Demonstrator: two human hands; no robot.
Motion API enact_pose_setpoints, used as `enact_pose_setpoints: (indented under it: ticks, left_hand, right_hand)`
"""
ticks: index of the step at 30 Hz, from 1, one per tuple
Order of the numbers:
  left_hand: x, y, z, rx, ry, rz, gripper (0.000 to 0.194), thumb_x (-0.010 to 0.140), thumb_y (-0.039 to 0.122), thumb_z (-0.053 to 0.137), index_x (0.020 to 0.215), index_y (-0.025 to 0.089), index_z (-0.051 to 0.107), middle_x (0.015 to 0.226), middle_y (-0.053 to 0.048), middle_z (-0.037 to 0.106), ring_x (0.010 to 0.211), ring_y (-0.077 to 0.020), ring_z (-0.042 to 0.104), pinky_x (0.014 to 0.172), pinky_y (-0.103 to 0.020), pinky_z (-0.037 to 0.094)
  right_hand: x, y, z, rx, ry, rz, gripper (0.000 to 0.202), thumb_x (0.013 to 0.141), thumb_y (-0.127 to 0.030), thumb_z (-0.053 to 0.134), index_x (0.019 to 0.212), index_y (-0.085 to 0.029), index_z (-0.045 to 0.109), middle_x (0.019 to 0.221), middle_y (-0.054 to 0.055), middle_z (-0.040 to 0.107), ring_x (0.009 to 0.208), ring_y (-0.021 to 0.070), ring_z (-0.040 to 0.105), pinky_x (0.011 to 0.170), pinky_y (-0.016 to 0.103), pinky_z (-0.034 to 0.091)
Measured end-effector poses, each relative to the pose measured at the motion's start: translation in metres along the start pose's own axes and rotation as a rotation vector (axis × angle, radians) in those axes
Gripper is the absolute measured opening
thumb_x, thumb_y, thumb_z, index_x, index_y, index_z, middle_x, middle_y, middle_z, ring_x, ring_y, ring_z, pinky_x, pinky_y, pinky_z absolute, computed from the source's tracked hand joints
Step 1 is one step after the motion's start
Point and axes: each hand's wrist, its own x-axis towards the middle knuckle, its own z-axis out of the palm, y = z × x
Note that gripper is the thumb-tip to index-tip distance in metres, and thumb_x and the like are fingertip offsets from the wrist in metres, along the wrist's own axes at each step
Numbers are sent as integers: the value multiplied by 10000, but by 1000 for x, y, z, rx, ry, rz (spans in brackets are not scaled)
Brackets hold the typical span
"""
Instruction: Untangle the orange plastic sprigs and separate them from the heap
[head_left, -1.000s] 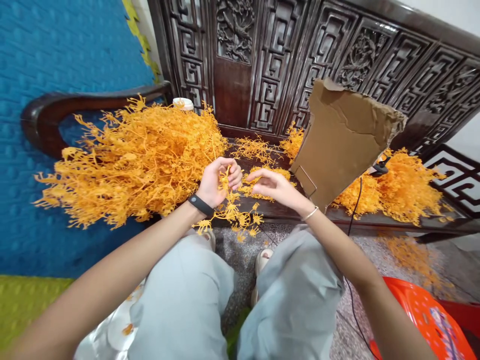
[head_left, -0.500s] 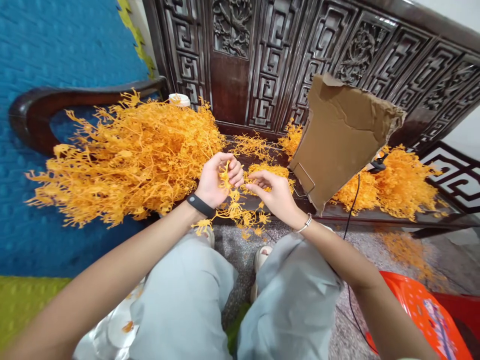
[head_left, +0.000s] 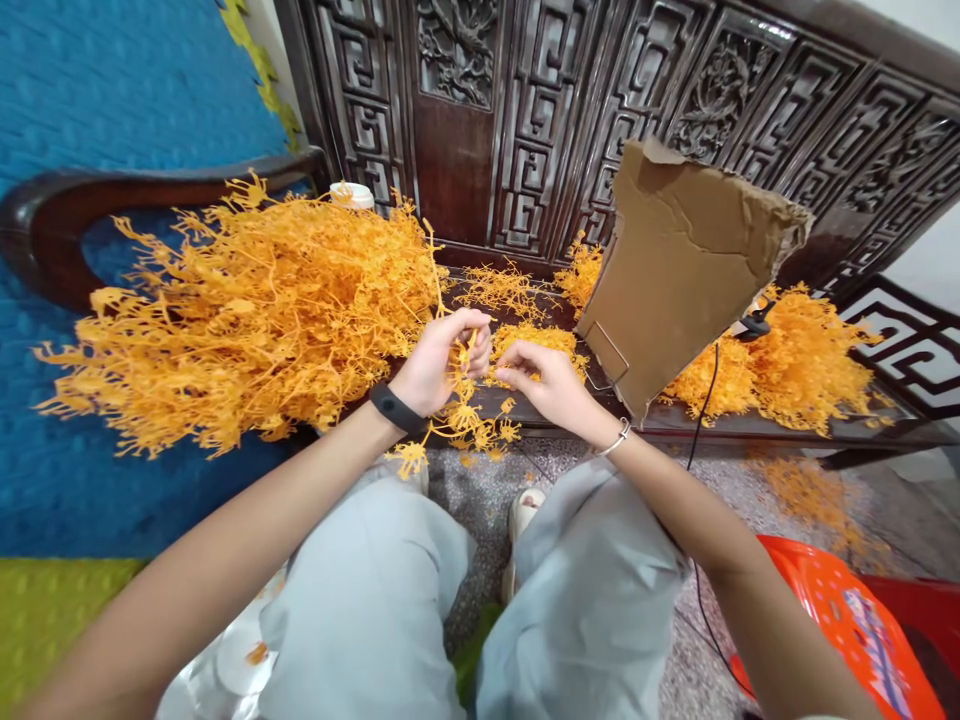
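Observation:
My left hand (head_left: 429, 368) is closed around a bunch of orange branched plastic sprigs (head_left: 463, 425). Some of them hang below the fist, and one thin stem (head_left: 433, 265) sticks up above it. Close by on the right, my right hand (head_left: 559, 388) has its thumb and forefinger drawn together in a pinch; whatever lies between the tips is too small to make out. Behind the hands a low heap of orange pieces (head_left: 544, 340) lies on the dark wooden bench (head_left: 517, 408). A big pile of orange sprigs (head_left: 262, 320) fills the bench's left end.
A brown cardboard sheet (head_left: 675, 270) leans upright at right, with a bent wire (head_left: 609, 350) at its foot. More orange heaps (head_left: 802, 365) lie beyond it. A black cable (head_left: 703, 410) runs down to the floor. A red plastic stool (head_left: 832, 610) stands at lower right.
A thin orange stem now rises above my left fist, and the hanging sprigs have shifted slightly left. My right hand stays pinched, almost in the same place. The view has turned a little.

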Motion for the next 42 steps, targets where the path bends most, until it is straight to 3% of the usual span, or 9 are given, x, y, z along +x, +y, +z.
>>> enact_pose_setpoints:
  ticks: [7, 13, 19, 28, 36, 42]
  left_hand:
    - [-1, -1, -2, 79, 15, 32, 331, 757, 237, 500, 453, 172, 389, 403, 38, 352, 361, -62, 331, 412, -226, 297]
    - [-3, -1, -2, 123, 1, 67, 306, 742, 233, 516, 467, 171, 397, 403, 42, 363, 357, -60, 328, 410, -225, 273]
    - [-5, 2, -3, 69, 48, 43, 294, 739, 225, 521, 476, 165, 401, 403, 45, 345, 353, -51, 307, 390, -208, 247]
    - [-6, 7, 2, -73, 78, 18, 322, 781, 221, 445, 470, 165, 382, 389, 43, 285, 333, -49, 269, 360, -204, 234]
    - [-10, 17, 2, -272, -17, -59, 389, 847, 258, 372, 472, 176, 310, 391, 39, 249, 320, -53, 257, 344, -205, 254]
    - [-17, 21, 13, -274, -33, -154, 461, 872, 405, 357, 479, 195, 235, 365, 46, 181, 276, -68, 251, 313, -228, 254]
  right_hand:
    - [3, 10, 7, 416, 23, 242, 257, 716, -210, 660, 869, -205, 453, 627, -67, 510, 535, 82, 540, 564, 244, 474]
    - [5, 8, 3, 547, -99, 338, 170, 716, -206, 665, 716, -173, 499, 629, -31, 581, 578, 81, 580, 613, 242, 480]
    - [4, 0, 9, 673, -219, 399, 183, 678, -199, 695, 690, -167, 515, 622, -34, 585, 584, 81, 570, 642, 251, 473]
    - [6, -5, 17, 522, -89, 265, 157, 685, -243, 683, 702, -174, 543, 613, -42, 570, 550, 83, 539, 592, 242, 459]
    - [7, -5, -5, 669, -200, 106, 204, 753, -347, 651, 741, -183, 530, 720, -18, 556, 696, 99, 570, 751, 282, 488]
    - [2, -8, -6, 982, -341, 32, 250, 729, -356, 690, 741, -178, 514, 718, -13, 522, 692, 119, 583, 682, 287, 506]
